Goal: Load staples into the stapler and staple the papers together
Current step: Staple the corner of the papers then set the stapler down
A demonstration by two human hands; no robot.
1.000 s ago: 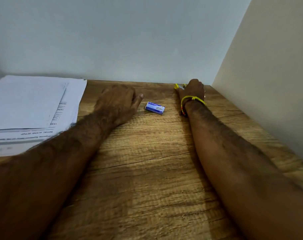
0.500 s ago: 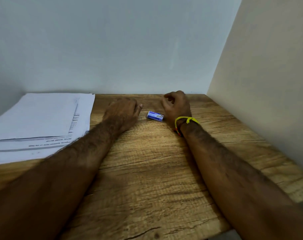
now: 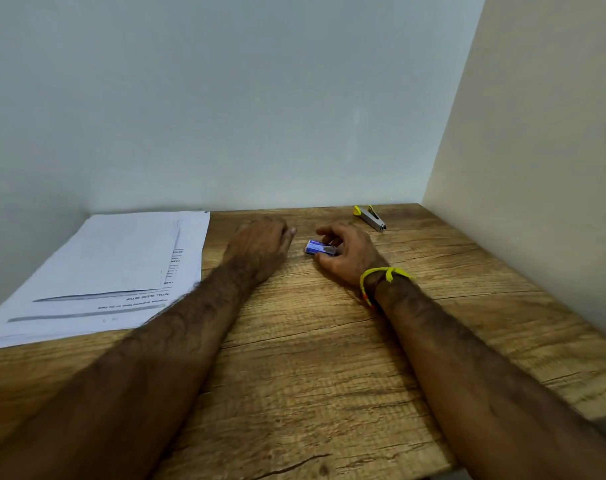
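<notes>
While your right hand [image 3: 346,252] curls thumb and fingers round the small blue staple box [image 3: 320,247] on the wooden tabletop [image 3: 312,375], your left hand [image 3: 260,244] rests palm down just beside the box, fingers relaxed, holding nothing. Item: stapler [image 3: 370,217], grey with yellow ends, lying flat beyond your right hand near the tabletop's far edge, apart from it. Item: papers [image 3: 100,271], stacked at far left against the wall. Item: bare wood between your forearms, running to the near edge.
</notes>
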